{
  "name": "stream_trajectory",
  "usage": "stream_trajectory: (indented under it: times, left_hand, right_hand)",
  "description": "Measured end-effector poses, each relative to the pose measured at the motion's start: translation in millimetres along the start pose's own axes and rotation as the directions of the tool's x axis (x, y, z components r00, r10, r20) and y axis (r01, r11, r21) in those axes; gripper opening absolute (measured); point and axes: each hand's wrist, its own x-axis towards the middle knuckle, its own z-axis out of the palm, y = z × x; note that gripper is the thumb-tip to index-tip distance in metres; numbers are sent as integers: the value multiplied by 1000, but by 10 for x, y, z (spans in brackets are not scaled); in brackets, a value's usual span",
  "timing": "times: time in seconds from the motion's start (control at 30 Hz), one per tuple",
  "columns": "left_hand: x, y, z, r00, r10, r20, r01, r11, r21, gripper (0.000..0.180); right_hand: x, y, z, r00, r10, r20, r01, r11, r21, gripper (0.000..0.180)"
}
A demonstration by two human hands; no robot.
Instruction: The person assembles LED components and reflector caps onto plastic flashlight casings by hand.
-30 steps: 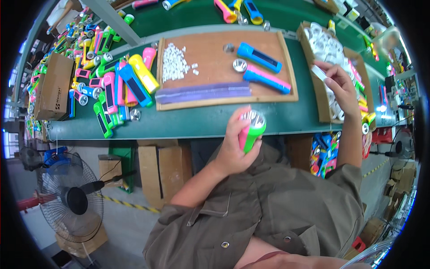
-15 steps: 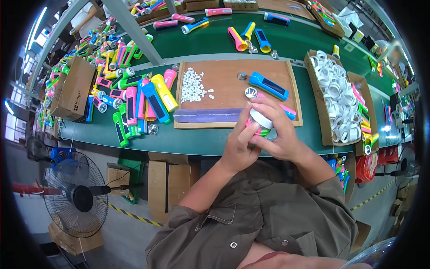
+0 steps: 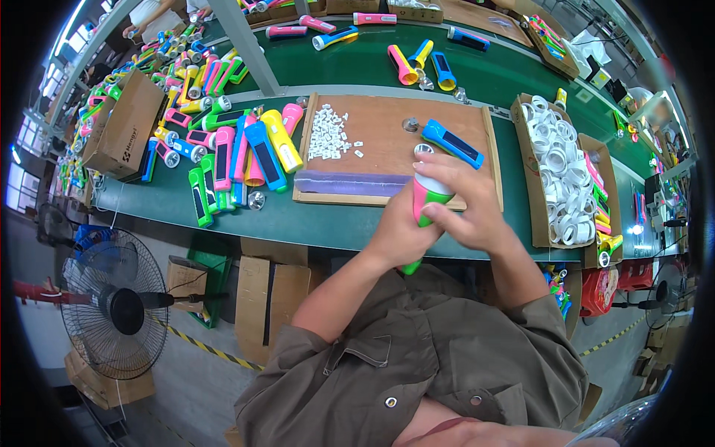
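Held in front of my chest at the board's near edge is a pink and green flashlight (image 3: 419, 200) with a white ring (image 3: 434, 184) round its head end. My left hand (image 3: 401, 229) wraps its body, and the green tail pokes out below. Closed over the ringed head is my right hand (image 3: 471, 195), its fingers across the top and the thumb against the side. Just beyond my hands, a blue and black flashlight (image 3: 452, 144) lies on the wooden board (image 3: 492, 153). A small silver reflector (image 3: 410, 124) sits near it; another round silver piece (image 3: 424, 149) shows by my right fingers.
Small white pieces (image 3: 328, 135) and a purple strip (image 3: 350, 184) occupy the board's left part. Colourful flashlights (image 3: 261, 153) are heaped to the left, beside a cardboard box (image 3: 123, 127). White rings (image 3: 558, 153) fill a carton at right. A metal post (image 3: 249, 48) rises behind the board.
The flashlight has turned in my hands, so its pink and green body and tail now show. My right hand has shifted over the head end. The whole view has moved slightly.
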Motion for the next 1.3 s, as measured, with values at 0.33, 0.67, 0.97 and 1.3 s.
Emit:
stream_trajectory:
  times: [0.33,0.67,0.97,1.3]
  left_hand:
    - [-160,223,55,880,-120,460,453,502,-736,34]
    - [-68,6,97,975,186,-118,-130,918,375,49]
    - [-56,-262,-62,989,107,-104,-34,838,545,51]
    - [307,-234,51,986,119,-115,-52,883,466,38]
  right_hand:
    - [-45,-21,-59,999,-43,11,29,828,561,44]
    - [10,29,57,973,0,-229,-6,1000,-22,44]
    - [184,-69,-440,918,319,234,-320,947,-38,35]
    - [223,96,-113,952,296,-72,-250,894,373,36]
